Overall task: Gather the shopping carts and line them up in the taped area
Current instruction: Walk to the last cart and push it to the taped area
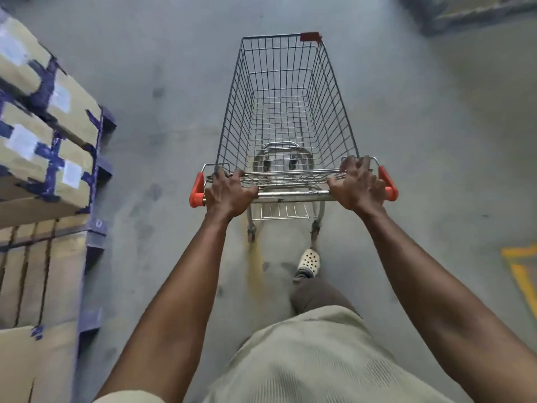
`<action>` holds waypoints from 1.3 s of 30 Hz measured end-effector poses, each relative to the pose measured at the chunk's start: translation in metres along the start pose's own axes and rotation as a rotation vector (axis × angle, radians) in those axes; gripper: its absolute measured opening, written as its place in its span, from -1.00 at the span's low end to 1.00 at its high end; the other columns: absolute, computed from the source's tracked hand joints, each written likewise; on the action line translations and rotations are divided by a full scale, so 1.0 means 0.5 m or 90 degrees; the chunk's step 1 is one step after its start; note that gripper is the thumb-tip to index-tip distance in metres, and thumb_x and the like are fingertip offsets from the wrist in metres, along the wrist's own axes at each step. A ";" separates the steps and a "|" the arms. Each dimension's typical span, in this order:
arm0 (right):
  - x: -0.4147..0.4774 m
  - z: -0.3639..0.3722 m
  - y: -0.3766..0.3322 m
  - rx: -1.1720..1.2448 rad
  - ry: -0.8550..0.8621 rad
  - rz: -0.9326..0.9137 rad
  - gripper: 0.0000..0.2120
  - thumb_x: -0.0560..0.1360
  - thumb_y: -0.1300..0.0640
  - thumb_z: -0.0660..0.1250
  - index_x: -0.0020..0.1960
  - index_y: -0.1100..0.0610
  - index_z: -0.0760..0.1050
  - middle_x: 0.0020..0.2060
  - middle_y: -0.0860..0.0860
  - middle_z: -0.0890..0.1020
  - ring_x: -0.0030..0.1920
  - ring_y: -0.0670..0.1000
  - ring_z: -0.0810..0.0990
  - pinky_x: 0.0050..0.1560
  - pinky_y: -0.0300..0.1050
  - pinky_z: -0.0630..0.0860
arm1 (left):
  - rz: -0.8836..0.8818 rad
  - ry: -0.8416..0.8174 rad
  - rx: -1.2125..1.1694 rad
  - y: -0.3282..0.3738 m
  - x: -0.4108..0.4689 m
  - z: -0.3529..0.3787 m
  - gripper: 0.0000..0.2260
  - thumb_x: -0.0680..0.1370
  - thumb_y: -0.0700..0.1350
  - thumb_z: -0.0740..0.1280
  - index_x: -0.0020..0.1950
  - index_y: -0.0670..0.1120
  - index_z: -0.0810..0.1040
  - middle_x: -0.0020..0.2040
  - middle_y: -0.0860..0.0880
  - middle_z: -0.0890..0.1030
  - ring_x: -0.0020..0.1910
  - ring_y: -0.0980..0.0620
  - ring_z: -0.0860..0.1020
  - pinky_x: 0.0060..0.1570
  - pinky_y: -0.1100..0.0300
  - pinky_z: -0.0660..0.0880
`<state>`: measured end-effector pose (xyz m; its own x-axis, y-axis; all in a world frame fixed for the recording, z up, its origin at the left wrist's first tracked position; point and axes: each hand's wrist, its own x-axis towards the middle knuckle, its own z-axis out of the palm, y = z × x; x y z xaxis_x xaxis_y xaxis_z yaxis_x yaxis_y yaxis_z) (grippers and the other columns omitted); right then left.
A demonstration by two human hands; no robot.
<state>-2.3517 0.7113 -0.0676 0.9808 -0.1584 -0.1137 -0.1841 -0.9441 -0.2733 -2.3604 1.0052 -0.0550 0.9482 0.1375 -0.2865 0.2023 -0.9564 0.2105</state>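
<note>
Both hands, left hand (229, 190) and right hand (359, 184), are clamping the empty grey wire shopping cart's (286, 112) handlebar; yellow floor tape (520, 274) is sitting right, no carts lined up in view.

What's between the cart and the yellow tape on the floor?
Nothing visible. Bare floor lies between the cart and the yellow tape at the right edge. The boxes stand on the opposite side, left of the cart.

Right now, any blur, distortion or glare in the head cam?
Head view: wide-angle warps the edges; cardboard boxes at left and yellow floor tape at right are motion-smeared; shopping cart, left hand and right hand on its handle are fairly sharp; flat light, no glare.
</note>
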 end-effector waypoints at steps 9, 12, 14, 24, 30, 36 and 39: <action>0.468 -0.053 -0.053 0.011 -0.023 0.007 -0.57 0.51 -0.21 0.23 0.31 -0.05 0.41 0.23 0.08 0.37 -0.03 0.15 0.61 -0.15 -0.05 0.37 | -0.049 -0.078 -0.020 0.109 0.470 -0.161 -0.55 0.44 0.16 0.23 0.32 0.13 0.47 0.26 -0.10 0.48 -0.05 -0.08 0.66 0.14 0.06 0.43; 0.627 -0.065 -0.077 0.020 -0.044 0.010 -0.61 0.52 -0.16 0.24 0.30 -0.08 0.44 0.25 0.06 0.42 0.00 0.13 0.61 -0.13 -0.06 0.33 | -0.048 -0.003 -0.006 0.162 0.594 -0.191 -0.59 0.52 0.12 0.24 0.37 0.14 0.50 0.35 -0.10 0.47 0.29 -0.18 0.46 0.23 0.00 0.40; 0.749 -0.066 -0.088 0.028 -0.054 0.012 -0.63 0.51 -0.15 0.24 0.28 -0.09 0.44 0.27 0.05 0.45 0.00 0.13 0.61 -0.11 -0.05 0.34 | -0.047 0.002 -0.030 0.188 0.714 -0.209 -0.59 0.51 0.12 0.27 0.35 0.13 0.53 0.35 -0.10 0.48 0.30 -0.18 0.45 0.22 0.02 0.40; 1.374 -0.089 -0.194 0.024 -0.037 0.034 -0.60 0.50 -0.18 0.20 0.30 -0.14 0.47 0.29 -0.02 0.55 0.10 0.12 0.60 -0.04 -0.01 0.34 | -0.045 0.063 -0.081 0.304 1.359 -0.322 -0.60 0.47 0.18 0.25 0.21 0.03 0.60 0.22 -0.15 0.53 0.14 -0.20 0.55 0.05 0.05 0.38; 1.672 -0.130 -0.245 0.032 -0.067 0.067 -0.60 0.46 -0.12 0.26 0.29 -0.14 0.48 0.28 -0.03 0.56 0.07 0.13 0.61 -0.05 -0.03 0.38 | -0.049 0.073 -0.109 0.395 1.631 -0.419 -0.60 0.46 0.17 0.26 0.19 0.02 0.63 0.14 -0.13 0.57 0.08 -0.17 0.56 -0.05 0.11 0.33; 1.991 -0.147 -0.257 0.017 -0.064 0.069 -0.57 0.48 -0.10 0.25 0.34 -0.11 0.48 0.25 0.01 0.58 -0.04 0.08 0.56 -0.15 -0.08 0.32 | -0.047 0.082 -0.099 0.498 1.915 -0.479 -0.64 0.47 0.14 0.29 0.16 0.02 0.65 0.13 -0.12 0.58 0.05 -0.14 0.54 -0.07 0.14 0.28; 2.157 -0.159 -0.263 0.010 -0.050 0.058 -0.57 0.47 -0.09 0.24 0.33 -0.10 0.50 0.23 0.02 0.59 -0.04 0.08 0.56 -0.14 -0.07 0.28 | -0.050 0.112 -0.100 0.550 2.060 -0.508 -0.67 0.46 0.13 0.29 0.11 0.03 0.67 0.08 -0.10 0.62 -0.02 -0.10 0.52 -0.10 0.16 0.29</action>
<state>-1.2644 0.6415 -0.0781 0.9522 -0.2189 -0.2130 -0.2732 -0.9223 -0.2735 -1.2659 0.9491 -0.0549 0.9533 0.2662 -0.1429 0.2999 -0.8911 0.3405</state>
